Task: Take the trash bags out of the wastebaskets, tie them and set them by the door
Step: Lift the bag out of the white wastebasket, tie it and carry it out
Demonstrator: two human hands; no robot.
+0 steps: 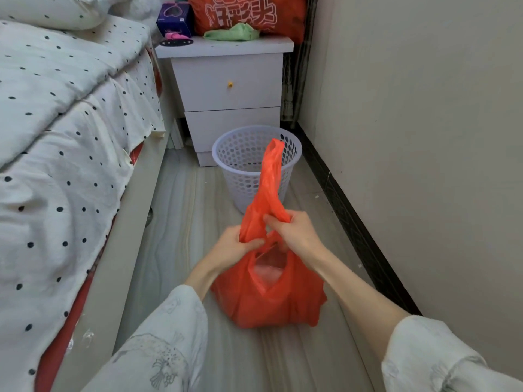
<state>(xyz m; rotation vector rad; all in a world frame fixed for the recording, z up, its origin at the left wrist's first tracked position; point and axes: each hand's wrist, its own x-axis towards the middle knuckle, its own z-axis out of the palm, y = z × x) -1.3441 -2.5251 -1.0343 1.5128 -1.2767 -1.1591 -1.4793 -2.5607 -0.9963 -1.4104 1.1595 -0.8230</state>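
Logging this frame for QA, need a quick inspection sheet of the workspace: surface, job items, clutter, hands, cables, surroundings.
Surface: pale wood-look floor, a few small specks near the baseboard.
Job's things: red trash bag on the floor, out of the white perforated wastebasket, which looks empty; bag mouth partly open, not yet knotted.
Clutter: purple box, green cloth and a red printed bag on the nightstand.
Hands: left hand and right hand each grip a bag handle.
Cables: nothing seen.
Surroundings: bed with dotted bedding on the left, wall on the right; no door in view.
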